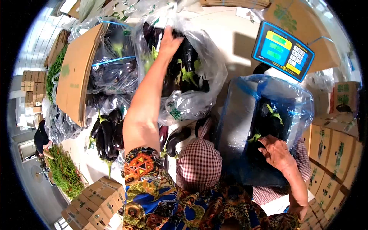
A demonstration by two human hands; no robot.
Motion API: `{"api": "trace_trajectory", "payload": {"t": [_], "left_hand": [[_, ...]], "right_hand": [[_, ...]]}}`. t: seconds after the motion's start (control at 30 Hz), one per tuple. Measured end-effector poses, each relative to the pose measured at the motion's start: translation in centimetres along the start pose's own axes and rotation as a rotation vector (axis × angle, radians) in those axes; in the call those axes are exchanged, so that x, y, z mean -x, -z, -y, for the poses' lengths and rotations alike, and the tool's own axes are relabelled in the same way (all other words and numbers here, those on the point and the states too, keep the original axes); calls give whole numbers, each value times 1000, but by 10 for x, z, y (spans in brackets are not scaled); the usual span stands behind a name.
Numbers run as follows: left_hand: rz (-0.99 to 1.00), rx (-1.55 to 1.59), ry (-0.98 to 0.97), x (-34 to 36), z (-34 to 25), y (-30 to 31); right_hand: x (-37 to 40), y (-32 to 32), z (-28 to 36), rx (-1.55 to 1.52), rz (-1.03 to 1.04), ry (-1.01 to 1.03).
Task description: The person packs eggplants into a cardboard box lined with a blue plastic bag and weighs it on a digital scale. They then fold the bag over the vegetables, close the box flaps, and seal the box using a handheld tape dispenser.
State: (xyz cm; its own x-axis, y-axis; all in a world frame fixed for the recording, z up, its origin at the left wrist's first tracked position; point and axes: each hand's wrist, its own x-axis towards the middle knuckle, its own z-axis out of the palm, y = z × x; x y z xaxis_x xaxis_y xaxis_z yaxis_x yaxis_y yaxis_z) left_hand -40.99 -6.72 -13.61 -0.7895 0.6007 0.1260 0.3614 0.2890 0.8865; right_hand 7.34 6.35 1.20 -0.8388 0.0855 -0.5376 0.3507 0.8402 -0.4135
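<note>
My left hand (pixel 169 43) reaches far forward into a clear plastic bag (pixel 211 57) full of dark purple eggplants (pixel 189 55). Its thumb and index finger are spread over them; the other fingers are hard to see. On the right, my right hand (pixel 279 152) is over a crate lined with a blue plastic bag (pixel 239 103). The fingers are curled at the green stem end of an eggplant (pixel 255 137) in that bag. Another eggplant (pixel 270 119) with a green stem lies just beyond. Loose eggplants (pixel 179 138) lie on the white surface before me.
A blue scale display (pixel 283 50) stands behind the lined crate. Left are an upright cardboard sheet (pixel 78 73), bagged eggplants (pixel 115 74) and a loose pile (pixel 105 134). Green peppers (pixel 64 170) lie farther left, near another person (pixel 40 140). Cartons (pixel 329 153) are stacked right.
</note>
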Motion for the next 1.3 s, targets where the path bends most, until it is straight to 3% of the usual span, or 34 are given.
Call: {"api": "trace_trajectory", "payload": {"t": [0.07,0.17,0.2,0.23,0.27,0.33,0.47,0.5,0.6,0.67,0.73,0.77,0.8,0.87,0.93,1.0,1.17,1.3], "left_hand": [[-112,19,-52,-15,-45,-17],[-168,-488,20,-17,-15,-27],[-97,-925,183,-17,-5,-28],[-266,-870,183,-5,6,-27],[-435,-809,184,9,17,-23],[-456,-906,90,23,34,-7],[-374,-952,301,23,38,15],[-361,-980,226,22,44,20],[-298,-677,304,14,34,39],[-259,-473,246,17,19,52],[-144,-99,414,20,44,66],[-72,181,604,39,5,67],[127,324,660,53,-2,81],[-15,730,804,97,-18,79],[-74,1101,806,147,-36,76],[49,1357,778,188,-23,87],[281,1359,720,226,-81,88],[435,1204,592,223,-119,83]], "right_hand": [[-9,4,1,-65,28,-19],[-14,3,-4,2,-2,-27],[-12,-1,-9,27,-31,-26],[-10,-2,-15,-16,110,-127],[-8,-5,-19,4,69,-90],[-5,-9,-24,45,-8,-14],[-6,-12,-25,47,29,-26],[-8,-8,-19,50,18,-30],[-12,-1,-15,-3,24,-53],[-11,-4,-13,-15,39,-55],[-11,-9,-14,27,42,-37],[-8,-9,-14,47,41,-32],[-7,-8,-14,32,43,-32],[-6,-7,-12,-11,47,-29],[-4,-11,-15,-5,16,-24],[-3,-10,-11,7,-16,-20],[-7,12,11,-81,-89,87],[-5,20,24,-247,-301,239]]}}
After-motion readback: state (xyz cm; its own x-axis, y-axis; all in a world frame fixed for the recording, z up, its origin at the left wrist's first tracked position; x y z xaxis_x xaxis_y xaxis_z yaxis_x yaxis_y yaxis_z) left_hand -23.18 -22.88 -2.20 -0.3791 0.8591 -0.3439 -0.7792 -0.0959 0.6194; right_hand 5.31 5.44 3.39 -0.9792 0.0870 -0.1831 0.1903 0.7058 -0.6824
